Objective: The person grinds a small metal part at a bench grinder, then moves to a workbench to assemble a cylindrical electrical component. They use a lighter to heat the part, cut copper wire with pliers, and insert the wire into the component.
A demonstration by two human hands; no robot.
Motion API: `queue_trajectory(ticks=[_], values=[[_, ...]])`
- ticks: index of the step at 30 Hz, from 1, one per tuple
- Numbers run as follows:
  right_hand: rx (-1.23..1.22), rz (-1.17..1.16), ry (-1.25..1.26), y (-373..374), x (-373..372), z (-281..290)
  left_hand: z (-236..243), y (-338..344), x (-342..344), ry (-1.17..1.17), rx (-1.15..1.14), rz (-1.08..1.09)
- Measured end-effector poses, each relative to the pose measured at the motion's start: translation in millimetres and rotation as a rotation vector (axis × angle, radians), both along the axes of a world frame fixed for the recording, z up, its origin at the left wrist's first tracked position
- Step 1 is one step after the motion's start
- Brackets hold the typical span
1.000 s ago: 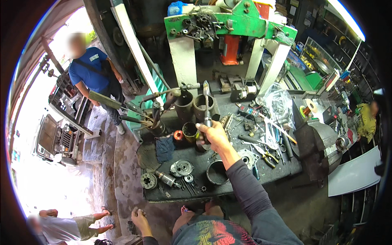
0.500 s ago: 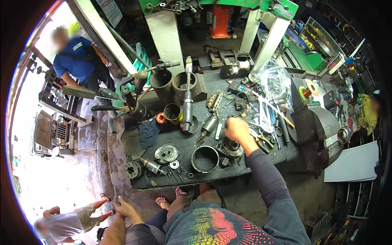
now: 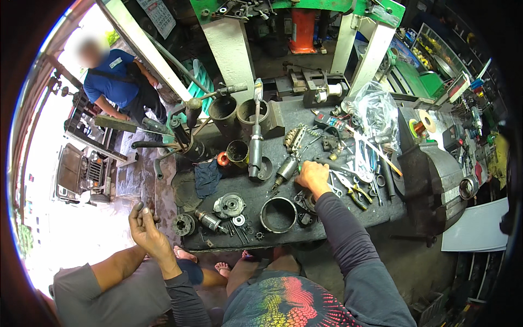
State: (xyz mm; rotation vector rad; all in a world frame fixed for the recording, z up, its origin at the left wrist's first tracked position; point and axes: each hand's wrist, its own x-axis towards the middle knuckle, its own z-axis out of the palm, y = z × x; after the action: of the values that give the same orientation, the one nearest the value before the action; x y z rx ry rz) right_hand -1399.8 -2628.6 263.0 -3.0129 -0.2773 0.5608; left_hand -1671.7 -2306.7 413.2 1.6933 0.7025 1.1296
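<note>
On a cluttered workshop worktop [image 3: 327, 215], a steel ring [image 3: 278, 215] sits just left of the right hand [image 3: 312, 177], looking heavy, rigid and oily, best gripped across its rim. The fingers [image 3: 303, 183] curl down among small metal parts; what they grip cannot be told. The left hand [image 3: 144, 224] hangs open off the worktop's edge, holding nothing.

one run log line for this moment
right hand: on parts by metal ring | left hand: raised off bench, empty | vise right
</note>
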Motion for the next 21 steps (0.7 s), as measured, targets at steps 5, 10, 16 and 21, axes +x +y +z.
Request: queue_trajectory(ticks=[5, 10, 16, 21], values=[[0.066, -0.085, -0.063, -24, 11, 34, 40, -4, 39, -0.017, 0.033, -0.096], [0.369, -0.078, -0.259, -70, 8, 70, 95, 27, 116, -0.082, 0.297, -0.311], [0.995, -0.325, -0.215, -109, -45, 105, 115, 66, 235, 0.291, 0.653, -0.395], [1.673, -0.490, -0.095, -98, -95, 117, 83, 92, 299, 0.755, 0.707, -0.574]])
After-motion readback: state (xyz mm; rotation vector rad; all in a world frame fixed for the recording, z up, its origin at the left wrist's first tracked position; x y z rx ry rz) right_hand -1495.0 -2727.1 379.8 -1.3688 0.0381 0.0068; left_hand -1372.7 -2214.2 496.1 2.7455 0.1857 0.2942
